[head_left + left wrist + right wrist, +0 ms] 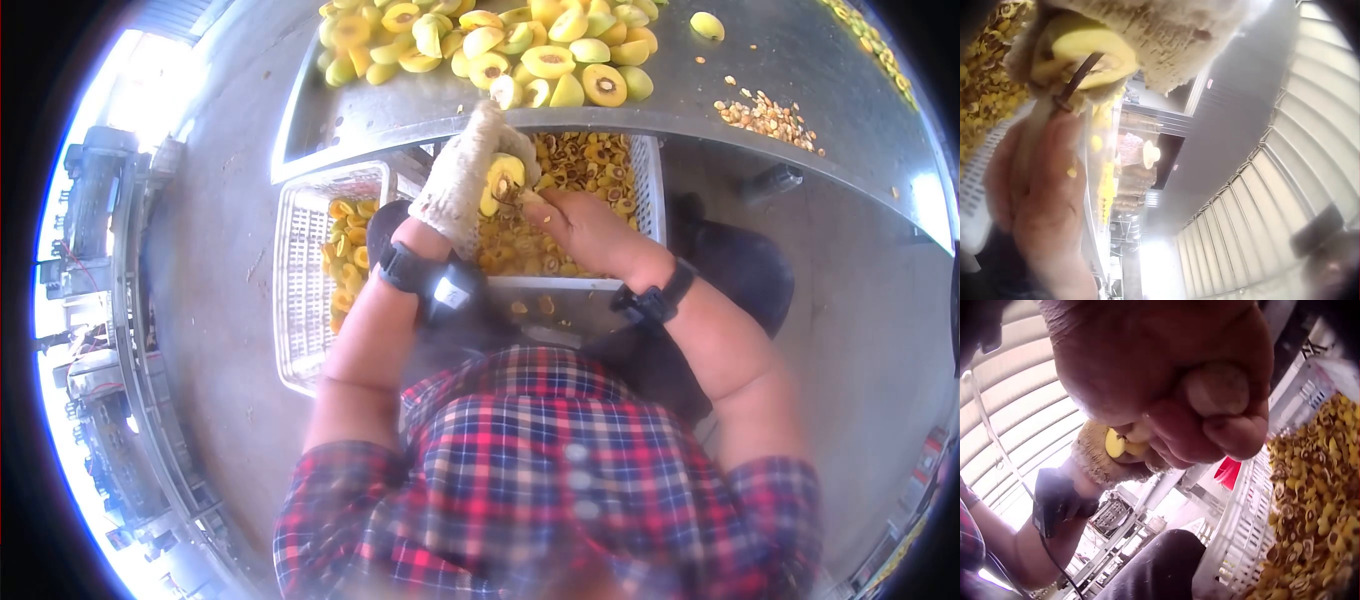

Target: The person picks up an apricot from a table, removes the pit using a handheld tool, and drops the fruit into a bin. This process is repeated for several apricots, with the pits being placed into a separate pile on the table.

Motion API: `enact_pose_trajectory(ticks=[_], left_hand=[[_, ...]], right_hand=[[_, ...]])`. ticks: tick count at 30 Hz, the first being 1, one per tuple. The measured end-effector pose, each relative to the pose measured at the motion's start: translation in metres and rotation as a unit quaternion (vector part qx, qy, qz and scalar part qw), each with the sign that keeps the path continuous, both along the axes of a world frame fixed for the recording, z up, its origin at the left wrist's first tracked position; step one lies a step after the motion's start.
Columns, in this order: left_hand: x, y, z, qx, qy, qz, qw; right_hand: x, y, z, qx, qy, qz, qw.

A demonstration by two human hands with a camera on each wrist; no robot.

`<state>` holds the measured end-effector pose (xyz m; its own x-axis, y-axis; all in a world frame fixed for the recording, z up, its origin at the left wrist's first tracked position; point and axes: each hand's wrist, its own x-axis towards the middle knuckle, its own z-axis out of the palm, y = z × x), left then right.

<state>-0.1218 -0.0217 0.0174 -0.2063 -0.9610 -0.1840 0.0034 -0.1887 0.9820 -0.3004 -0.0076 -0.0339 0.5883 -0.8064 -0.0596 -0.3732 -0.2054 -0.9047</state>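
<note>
My left hand (465, 165), in a pale knitted glove, holds a yellow fruit half (497, 190) with its cut face turned toward my right hand. My bare right hand (597, 232) grips a small pitting tool with a pale handle (1034, 134) and a thin, curved metal blade (1082, 78). In the left wrist view the blade reaches across the cut face at the fruit's centre. Both hands are over a white crate (650, 185) of brown and yellow fruit pieces. The right wrist view shows curled right fingers, which hide the tool there.
A metal table (680, 95) edge runs just beyond the hands, bearing a heap of yellow-green fruit halves (550, 62) and a scatter of small brown bits (770, 120). To the left stands a white basket (300, 265) with yellow fruit pieces. My knees flank the crate.
</note>
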Motion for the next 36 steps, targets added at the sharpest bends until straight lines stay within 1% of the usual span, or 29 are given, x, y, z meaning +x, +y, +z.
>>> enact_pose_trajectory(ticks=[1,2,4,5,6,7,8,9,10,12,13,14,16,17,19,21,22,23,24,25,27,28,29,30,31,32,33,34,36], left_hand=[[-0.001,0.0,0.006,0.081,0.076,0.015,0.994],[-0.004,0.002,0.003,0.08,0.075,0.012,0.994],[-0.013,0.006,-0.013,-0.022,0.144,0.128,0.981],[-0.019,0.008,-0.015,-0.067,0.077,0.148,0.984],[-0.024,0.008,-0.02,-0.067,0.078,0.149,0.984],[-0.028,0.009,-0.025,-0.091,0.073,0.188,0.975],[-0.031,0.009,-0.025,-0.115,0.067,0.227,0.965],[-0.027,0.01,-0.022,-0.085,0.118,0.183,0.972],[-0.024,0.009,-0.019,-0.085,0.119,0.184,0.972],[-0.019,0.01,-0.015,-0.1,0.138,0.079,0.982],[-0.013,0.005,-0.012,-0.092,0.058,0.051,0.993],[-0.011,0.002,-0.009,-0.091,0.058,0.05,0.993],[-0.009,-0.001,-0.008,-0.067,-0.042,-0.029,0.996],[-0.008,-0.001,-0.011,-0.084,-0.072,-0.026,0.993],[-0.009,0.002,-0.016,-0.08,-0.034,-0.023,0.996],[-0.013,0.003,-0.022,-0.079,0.007,-0.017,0.997],[-0.019,0.005,-0.026,-0.031,0.1,0.061,0.993],[-0.023,0.007,-0.027,0.018,0.192,0.139,0.971],[-0.023,0.008,-0.026,0.018,0.194,0.14,0.971],[-0.023,0.008,-0.024,0.02,0.211,0.154,0.965],[-0.023,0.009,-0.014,0.025,0.244,0.184,0.952],[-0.022,0.008,-0.009,0.026,0.26,0.198,0.945],[-0.02,0.008,-0.006,0.025,0.275,0.214,0.937],[-0.011,0.008,-0.005,0.023,0.275,0.215,0.937],[0.005,0.008,-0.004,-0.083,0.215,0.255,0.939],[0.026,0.007,-0.003,-0.189,0.153,0.291,0.925],[0.054,0.011,-0.008,-0.239,0.041,0.293,0.925],[0.083,0.019,-0.013,-0.283,-0.072,0.291,0.911],[0.121,0.031,-0.007,-0.196,-0.035,0.417,0.887]], right_hand=[[0.001,0.0,0.002,-0.002,0.0,-0.003,1.0],[0.003,0.001,0.006,0.022,-0.019,-0.03,0.999],[0.004,0.001,0.003,0.043,-0.037,-0.059,0.997],[0.007,0.001,-0.002,0.063,-0.081,-0.064,0.993],[0.008,0.002,-0.007,0.082,-0.125,-0.068,0.986],[0.005,0.002,-0.01,0.083,-0.123,-0.067,0.987],[0.001,0.002,-0.005,0.133,-0.166,-0.024,0.977],[-0.002,0.002,-0.001,0.182,-0.208,0.019,0.961],[-0.003,0.002,0.001,0.182,-0.207,0.019,0.961],[-0.005,0.0,0.002,0.185,-0.167,0.044,0.968],[-0.006,-0.001,0.002,0.186,-0.146,0.055,0.97],[-0.007,-0.002,0.003,0.187,-0.125,0.068,0.972],[-0.007,0.001,0.003,0.191,-0.105,0.082,0.973],[-0.006,0.003,0.004,0.199,-0.117,0.083,0.969],[-0.006,0.007,0.007,0.206,-0.13,0.081,0.966],[-0.007,0.01,0.012,0.436,-0.15,0.075,0.884],[-0.006,0.013,0.014,0.436,-0.149,0.075,0.884],[-0.005,0.017,0.015,0.5,-0.174,0.049,0.847],[-0.004,0.019,0.016,0.561,-0.196,0.022,0.804],[-0.004,0.019,0.018,0.561,-0.194,0.022,0.804],[-0.005,0.018,0.02,0.465,-0.159,0.037,0.87],[-0.004,0.016,0.017,0.464,-0.158,0.038,0.871],[-0.004,0.014,0.009,0.299,-0.152,0.064,0.94],[-0.004,0.012,0.0,0.123,-0.143,0.087,0.978],[-0.006,0.013,-0.011,0.12,-0.144,0.088,0.978],[-0.01,0.015,-0.023,0.017,-0.072,0.101,0.992],[-0.012,0.016,-0.031,-0.087,0.001,0.111,0.99],[-0.012,0.018,-0.034,-0.091,-0.001,0.11,0.99],[-0.014,0.019,-0.037,-0.022,0.017,0.007,1.0]])
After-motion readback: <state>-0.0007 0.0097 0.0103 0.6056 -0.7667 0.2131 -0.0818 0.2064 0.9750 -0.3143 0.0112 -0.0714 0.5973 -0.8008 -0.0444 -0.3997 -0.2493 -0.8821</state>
